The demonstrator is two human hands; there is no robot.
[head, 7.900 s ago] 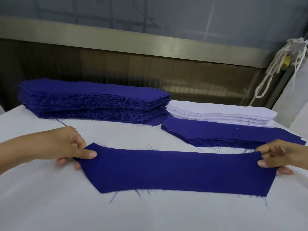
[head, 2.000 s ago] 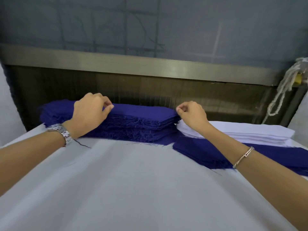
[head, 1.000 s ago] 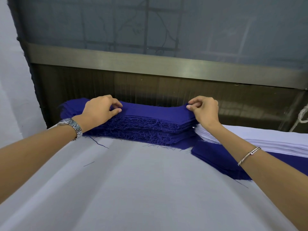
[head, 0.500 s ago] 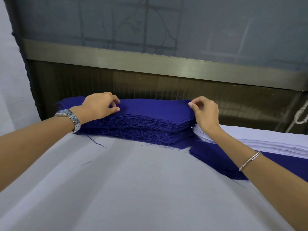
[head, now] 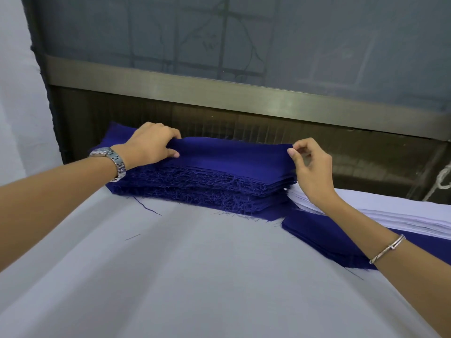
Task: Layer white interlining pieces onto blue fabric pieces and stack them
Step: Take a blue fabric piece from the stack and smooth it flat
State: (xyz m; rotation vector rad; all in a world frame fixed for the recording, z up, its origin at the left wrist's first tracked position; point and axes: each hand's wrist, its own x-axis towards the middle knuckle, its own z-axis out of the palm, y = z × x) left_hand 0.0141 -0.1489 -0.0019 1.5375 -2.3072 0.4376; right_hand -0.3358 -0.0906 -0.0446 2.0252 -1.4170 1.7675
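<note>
White-covered table (head: 195, 276) below a metal rail (head: 219, 91) and grey screen (head: 317, 32).

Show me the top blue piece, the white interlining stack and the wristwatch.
top blue piece (head: 234, 154), head view, middle of its upper face.
white interlining stack (head: 400, 208), head view, bare top sheet.
wristwatch (head: 102, 151), head view, its dial.

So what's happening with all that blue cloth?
A person is lifting the top dark blue fabric piece off the tall frayed stack of blue pieces, the left hand and the right hand each pinching one end. The stack of white interlining pieces lies to the right, a lower blue pile in front.
</note>
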